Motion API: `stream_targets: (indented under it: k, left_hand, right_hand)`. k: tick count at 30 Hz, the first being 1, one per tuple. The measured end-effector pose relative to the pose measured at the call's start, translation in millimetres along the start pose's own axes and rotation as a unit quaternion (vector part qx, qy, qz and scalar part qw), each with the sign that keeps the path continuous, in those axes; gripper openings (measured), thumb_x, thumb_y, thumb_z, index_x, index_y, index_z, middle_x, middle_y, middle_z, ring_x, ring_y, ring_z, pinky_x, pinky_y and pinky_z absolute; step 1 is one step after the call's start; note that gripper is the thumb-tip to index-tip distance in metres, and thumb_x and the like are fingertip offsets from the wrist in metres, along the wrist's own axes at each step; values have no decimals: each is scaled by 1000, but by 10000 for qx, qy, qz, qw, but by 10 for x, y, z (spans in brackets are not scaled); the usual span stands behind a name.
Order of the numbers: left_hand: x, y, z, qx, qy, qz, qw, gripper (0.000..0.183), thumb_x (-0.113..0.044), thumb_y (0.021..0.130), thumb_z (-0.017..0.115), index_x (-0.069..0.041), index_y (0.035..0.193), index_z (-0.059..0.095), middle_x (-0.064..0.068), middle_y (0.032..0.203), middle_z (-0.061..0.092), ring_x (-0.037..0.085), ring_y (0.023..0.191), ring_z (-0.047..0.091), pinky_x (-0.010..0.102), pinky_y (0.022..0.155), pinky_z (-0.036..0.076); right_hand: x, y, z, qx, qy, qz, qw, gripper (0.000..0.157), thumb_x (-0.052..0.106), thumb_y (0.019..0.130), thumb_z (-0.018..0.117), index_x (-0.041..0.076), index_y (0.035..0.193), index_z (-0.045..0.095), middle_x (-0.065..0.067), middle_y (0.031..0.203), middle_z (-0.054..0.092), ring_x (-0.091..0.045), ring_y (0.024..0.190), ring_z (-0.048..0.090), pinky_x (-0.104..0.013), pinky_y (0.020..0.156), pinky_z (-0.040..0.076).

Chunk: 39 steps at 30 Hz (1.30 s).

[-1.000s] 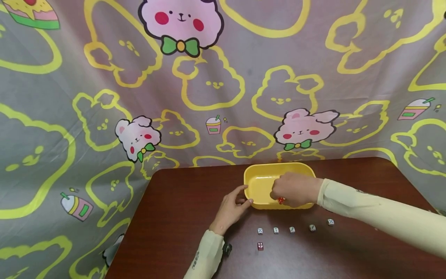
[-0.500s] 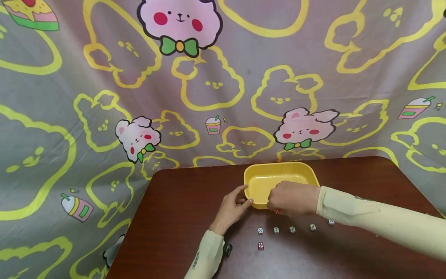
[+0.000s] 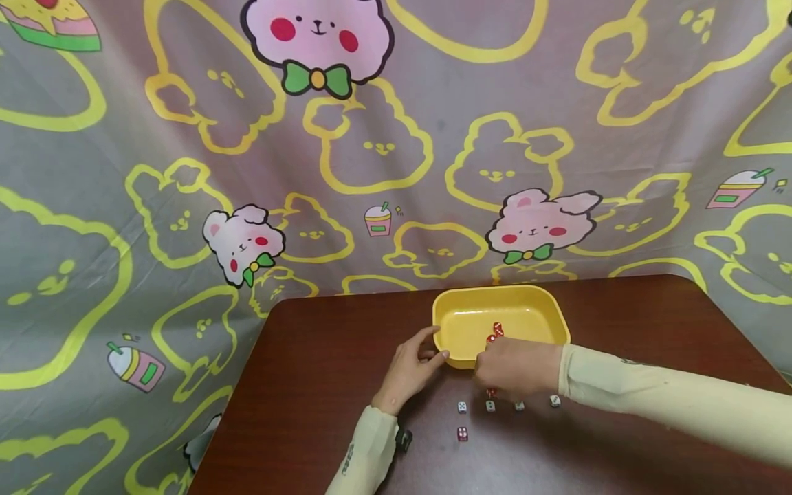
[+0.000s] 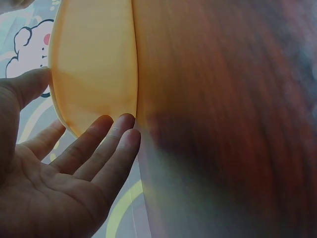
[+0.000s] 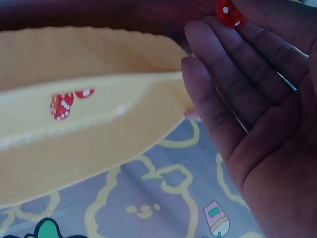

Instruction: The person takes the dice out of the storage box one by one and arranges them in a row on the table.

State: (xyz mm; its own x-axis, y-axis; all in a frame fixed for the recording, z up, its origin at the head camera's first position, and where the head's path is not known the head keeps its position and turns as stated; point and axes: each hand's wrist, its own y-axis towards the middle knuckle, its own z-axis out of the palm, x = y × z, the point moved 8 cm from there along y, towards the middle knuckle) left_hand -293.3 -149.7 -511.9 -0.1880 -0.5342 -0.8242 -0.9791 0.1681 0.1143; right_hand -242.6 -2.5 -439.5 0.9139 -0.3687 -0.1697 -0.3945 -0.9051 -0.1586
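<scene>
A yellow plastic basin (image 3: 526,302) stands near the table's back edge. My left hand (image 3: 405,371) holds its left end; in the left wrist view the thumb and fingertips touch opposite sides of the basin (image 4: 94,54). In front of the basin, my right hand (image 3: 522,366) pinches a red die (image 5: 229,12) at the thumb and fingertips. That red die (image 3: 491,392) barely shows below the hand in the head view. Two red dice (image 3: 498,329) with white pips lie in the basin, partly covered by the right hand.
Several white dice (image 3: 462,407) form a row on the brown table (image 3: 322,385) in front of the basin. Nearer me lies a single red die (image 3: 463,434). A patterned curtain (image 3: 383,165) hangs behind and left of the table.
My right hand has come out of the basin towards me with its red die, uncovering two red dice inside. Its sleeve now hides the rightmost white die. My left hand stays in place.
</scene>
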Motion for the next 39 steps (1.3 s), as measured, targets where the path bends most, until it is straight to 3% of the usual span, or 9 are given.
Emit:
stream_targets:
  k: [6,19,28,39]
  left_hand:
    - [-5,2,0,4,-29,29,10000,55,-29,98,75,-13,148,56,17,138,67,27,107,76,34,86,64]
    - [10,-5,-6,-2,74,-61,10000,55,-31,98,75,-17,149,57,13,141,66,24,109,76,30,86,63]
    - [12,-3,0,-30,69,-21,10000,55,-32,98,75,-18,148,57,14,141,66,23,109,76,29,86,63]
    - [9,-4,-5,-17,34,-52,10000,56,-32,98,74,-18,149,56,13,140,66,23,109,76,31,88,63]
  right_hand:
    - [83,-2,98,-37,-197,-218,9996,10,30,86,86,27,85,76,10,75,70,-10,60,55,-26,59,52]
    - [313,-63,220,-601,-554,-792,9935,15,31,79,86,31,75,71,13,70,67,-11,58,60,-28,52,47]
    - [409,-46,387,-351,-361,-878,9949,16,30,80,85,34,75,70,15,68,66,-9,60,59,-28,53,46]
    - [489,-62,470,-542,-501,-1106,9911,18,30,76,86,36,73,69,19,66,64,-4,55,52,-22,50,42]
